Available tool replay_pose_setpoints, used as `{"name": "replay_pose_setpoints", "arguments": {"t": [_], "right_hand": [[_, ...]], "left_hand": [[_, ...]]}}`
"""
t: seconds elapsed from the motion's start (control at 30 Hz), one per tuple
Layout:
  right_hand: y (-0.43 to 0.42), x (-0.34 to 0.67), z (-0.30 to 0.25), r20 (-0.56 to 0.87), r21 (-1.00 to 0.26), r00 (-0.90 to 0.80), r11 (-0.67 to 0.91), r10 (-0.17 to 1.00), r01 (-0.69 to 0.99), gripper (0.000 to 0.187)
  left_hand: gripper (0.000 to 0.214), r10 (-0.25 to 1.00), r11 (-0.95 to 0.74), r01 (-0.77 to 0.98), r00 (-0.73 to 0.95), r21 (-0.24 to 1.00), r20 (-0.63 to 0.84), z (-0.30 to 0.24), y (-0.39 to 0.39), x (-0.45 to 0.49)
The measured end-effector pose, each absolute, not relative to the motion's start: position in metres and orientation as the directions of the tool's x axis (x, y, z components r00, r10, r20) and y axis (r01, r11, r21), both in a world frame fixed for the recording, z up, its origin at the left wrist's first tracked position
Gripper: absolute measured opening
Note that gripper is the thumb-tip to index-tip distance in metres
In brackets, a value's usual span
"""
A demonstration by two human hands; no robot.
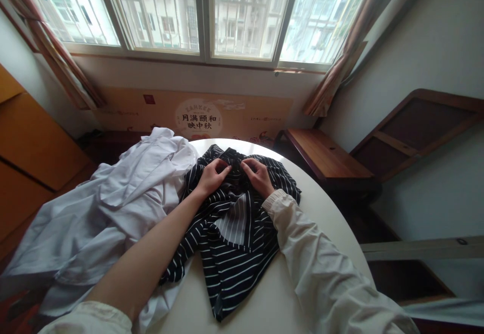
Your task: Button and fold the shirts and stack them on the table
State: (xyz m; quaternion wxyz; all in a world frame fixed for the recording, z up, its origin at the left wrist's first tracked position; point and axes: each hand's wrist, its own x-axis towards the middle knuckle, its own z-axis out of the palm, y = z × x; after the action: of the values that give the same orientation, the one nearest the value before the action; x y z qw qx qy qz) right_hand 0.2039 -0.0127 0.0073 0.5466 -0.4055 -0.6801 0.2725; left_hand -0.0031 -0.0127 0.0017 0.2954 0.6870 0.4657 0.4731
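A black shirt with white stripes (242, 268) lies crumpled on a round white table (321, 243), its paler inner side showing in the middle. At the shirt's far end, my left hand (214, 175) pinches the dark collar area between thumb and fingers. Just to its right, my right hand (257, 175) also has its fingers closed on the same part of the shirt. A small gap separates the two hands. The exact bit of fabric under the fingertips is partly hidden.
A heap of white cloth (124, 198) covers the table's left side and hangs over its edge. Beyond the table stand a printed banner (147, 117) and barred windows. A wooden desk (328, 155) is at right, an orange cabinet (34, 147) at left.
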Motion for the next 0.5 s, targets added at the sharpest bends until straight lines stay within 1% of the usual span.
{"name": "replay_pose_setpoints", "arguments": {"t": [0.13, 0.3, 0.5], "right_hand": [[-0.0125, 0.2031, 0.0072, 0.519, -0.815, -0.096, 0.526, 0.849, 0.242, 0.032], [-0.0135, 0.2020, 0.0081, 0.497, -0.826, -0.116, 0.510, 0.860, 0.241, 0.034], [-0.0139, 0.2031, 0.0076, 0.486, -0.826, -0.199, 0.521, 0.851, 0.213, 0.025]], "left_hand": [[0.021, 0.906, -0.423, 0.328, 0.153, 0.845, 0.394, 0.0008, -0.0126, -0.0033], [0.018, 0.906, -0.423, 0.349, 0.159, 0.836, 0.393, 0.0023, -0.0150, -0.0029], [0.019, 0.897, -0.440, 0.371, 0.156, 0.817, 0.413, 0.0023, -0.0148, -0.0020]]}}
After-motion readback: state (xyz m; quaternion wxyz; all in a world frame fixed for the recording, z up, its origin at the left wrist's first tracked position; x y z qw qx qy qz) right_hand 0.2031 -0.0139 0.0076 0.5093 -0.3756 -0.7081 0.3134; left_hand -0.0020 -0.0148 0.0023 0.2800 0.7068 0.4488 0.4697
